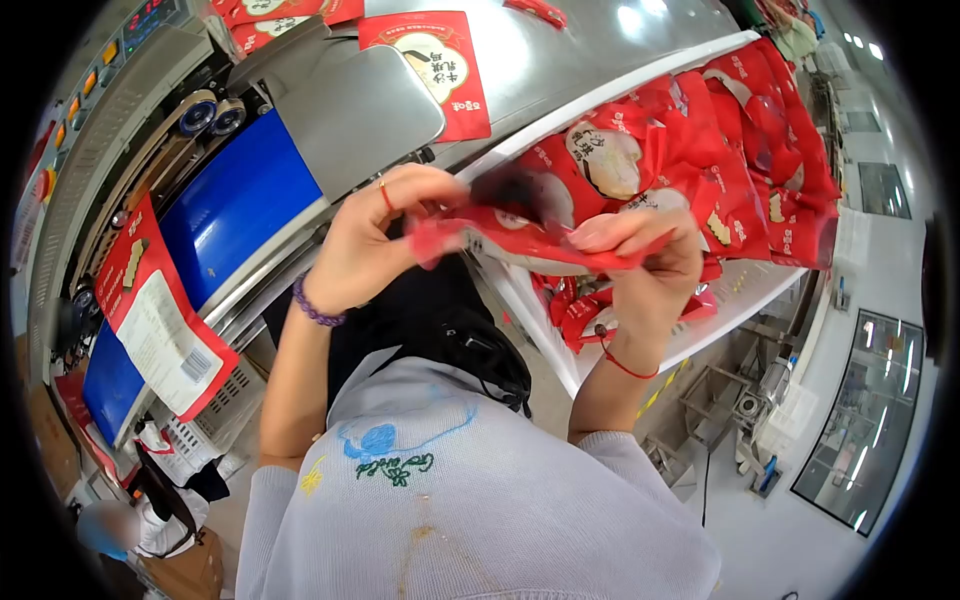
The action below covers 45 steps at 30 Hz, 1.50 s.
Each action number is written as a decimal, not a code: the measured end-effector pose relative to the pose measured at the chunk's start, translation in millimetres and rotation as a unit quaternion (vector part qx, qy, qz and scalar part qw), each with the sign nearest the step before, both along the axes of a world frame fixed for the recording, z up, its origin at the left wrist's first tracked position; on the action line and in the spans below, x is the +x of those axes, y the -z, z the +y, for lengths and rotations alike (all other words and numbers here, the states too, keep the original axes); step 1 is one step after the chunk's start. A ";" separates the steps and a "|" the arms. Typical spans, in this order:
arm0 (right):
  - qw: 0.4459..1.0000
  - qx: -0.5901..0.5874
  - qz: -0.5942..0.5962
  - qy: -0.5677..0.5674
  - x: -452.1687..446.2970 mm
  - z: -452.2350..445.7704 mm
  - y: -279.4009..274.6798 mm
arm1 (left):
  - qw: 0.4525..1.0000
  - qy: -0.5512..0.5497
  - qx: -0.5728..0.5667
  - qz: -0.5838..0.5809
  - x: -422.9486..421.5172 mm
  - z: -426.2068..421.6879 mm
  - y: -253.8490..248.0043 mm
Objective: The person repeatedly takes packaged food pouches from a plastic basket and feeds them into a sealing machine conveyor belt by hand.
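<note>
Clasps one end of a red pouch (pixel 535 245) in the left grip (pixel 370 240), with thumb and fingers closed on the edge, and pinches the opposite end in the right grip (pixel 657 262). Holds it stretched between the two grips, almost edge-on and partly blurred; cannot tell sealed from unsealed at the mouth.

Wears a purple beaded bracelet (pixel 318 303) just behind the left grip, a red band (pixel 385 195) on a finger of that same grip, and a red cord bracelet (pixel 630 370) just behind the right grip. Wears a light grey knit top (pixel 520 490) with blue, green and yellow motifs, behind and between both grips.

Has a white crate (pixel 755 283) beyond the grips and out to the right of the right one, heaped with similar pouches (pixel 690 130). Has a steel worktop (pixel 570 60) farther ahead, with a flat pouch (pixel 435 75) ahead of the left grip, beside a metal plate (pixel 350 110). Has a blue conveyor belt (pixel 240 190) left of the left grip, with a barcoded pouch (pixel 170 325) lying across, label up, nearer the body. Sees rollers (pixel 198 117) beyond the belt, ahead and left of the left grip, and a white perforated basket (pixel 225 410) low behind that grip.
</note>
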State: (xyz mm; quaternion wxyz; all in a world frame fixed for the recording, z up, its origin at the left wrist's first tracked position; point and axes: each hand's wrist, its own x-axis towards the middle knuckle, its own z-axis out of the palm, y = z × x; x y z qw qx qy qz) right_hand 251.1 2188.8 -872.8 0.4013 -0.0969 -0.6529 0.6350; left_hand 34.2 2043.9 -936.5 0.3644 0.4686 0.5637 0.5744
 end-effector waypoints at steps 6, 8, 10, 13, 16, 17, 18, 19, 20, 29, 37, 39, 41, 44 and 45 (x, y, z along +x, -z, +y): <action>0.974 -0.067 -0.200 0.081 -62.8 9.9 13.4 | 0.958 -0.170 -0.020 -0.229 -23.2 -20.8 -22.0; 0.980 -0.049 -0.187 0.051 -91.2 14.9 30.4 | 0.938 -0.133 0.036 -0.317 -40.7 -29.4 -18.8; 0.973 0.001 -0.223 0.061 -116.8 18.6 33.3 | 0.937 -0.133 0.054 -0.317 -55.2 -41.0 -8.3; 0.979 -0.074 -0.185 0.031 -153.2 32.2 42.5 | 0.930 -0.121 0.065 -0.340 -74.5 -46.8 4.6; 0.976 -0.072 -0.203 0.010 -174.8 45.9 53.6 | 0.914 -0.201 0.079 -0.344 -86.4 -38.3 15.6; 0.975 -0.063 -0.213 0.019 -178.4 53.7 58.3 | 0.901 -0.270 0.047 -0.337 -91.6 -33.8 14.1; 0.973 -0.084 -0.215 0.019 -184.5 59.8 62.3 | 0.906 -0.321 0.018 -0.276 -96.3 -26.4 16.7; 0.972 -0.084 -0.217 0.012 -191.3 61.8 67.9 | 0.904 -0.372 -0.013 -0.211 -101.6 -22.0 17.6; 0.968 -0.078 -0.236 0.017 -197.0 65.5 77.2 | 0.901 -0.380 -0.013 -0.211 -106.0 -20.2 21.2; 0.963 0.004 -0.269 -0.016 -259.9 70.5 79.5 | 0.842 -0.435 -0.057 -0.315 -134.3 -35.4 39.0; 0.939 0.266 -0.216 0.012 -308.3 28.5 116.9 | 0.804 -0.537 -0.098 -0.234 -158.1 -93.7 44.9; 0.978 0.105 -0.178 0.032 -289.0 7.6 98.1 | 0.819 -0.534 -0.121 -0.172 -160.6 -113.8 46.8; 0.992 0.059 -0.106 0.028 -247.6 11.9 86.2 | 0.806 -0.566 -0.136 -0.109 -156.9 -133.7 44.7; 0.846 0.309 -0.197 0.389 -133.7 49.3 91.2 | 0.790 -0.610 -0.060 -0.003 -140.1 -180.0 33.6; 0.725 0.389 -0.288 0.490 -86.0 70.3 93.8 | 0.765 -0.644 -0.021 0.012 -127.7 -177.2 18.9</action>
